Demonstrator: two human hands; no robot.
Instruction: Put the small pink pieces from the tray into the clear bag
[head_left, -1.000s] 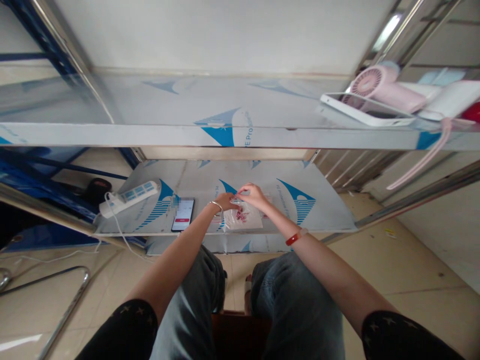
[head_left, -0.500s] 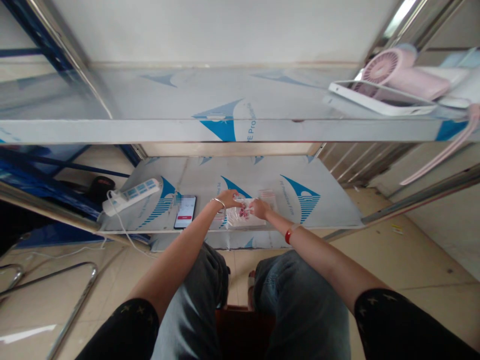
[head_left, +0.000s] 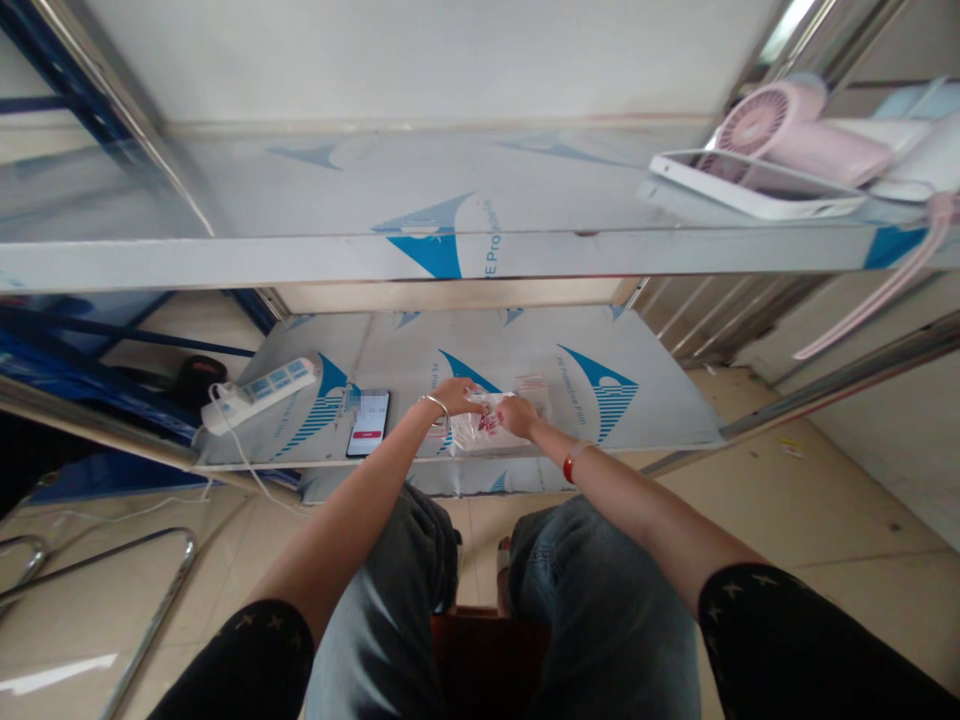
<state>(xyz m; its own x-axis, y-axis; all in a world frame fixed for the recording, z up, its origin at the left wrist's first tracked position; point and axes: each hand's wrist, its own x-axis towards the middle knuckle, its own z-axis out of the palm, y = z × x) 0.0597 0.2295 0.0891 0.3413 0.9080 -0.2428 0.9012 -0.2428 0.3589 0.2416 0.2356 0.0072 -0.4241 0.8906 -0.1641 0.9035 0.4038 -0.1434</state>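
A clear plastic bag (head_left: 471,437) lies near the front edge of the lower shelf, with small dark-red pieces (head_left: 488,421) showing in its middle; whether they are inside or on top I cannot tell. My left hand (head_left: 453,396), with a silver bangle at the wrist, pinches the bag's upper left side. On the other side my right hand (head_left: 517,414) has its fingers closed on the bag's upper right part; a red band circles that wrist. Just behind the right hand lies a flat clear packet (head_left: 534,388) with reddish lines.
Left of my hands lies a phone (head_left: 368,424) with its screen lit. A white power strip (head_left: 259,396) with a cable sits farther left. The upper shelf (head_left: 300,255) juts out above, carrying a pink handheld fan (head_left: 810,145) and a white-framed tray-like item (head_left: 750,190).
Both hands stay at the bag with almost the same grip. My right hand has shifted very slightly, and the whole view has moved a little.
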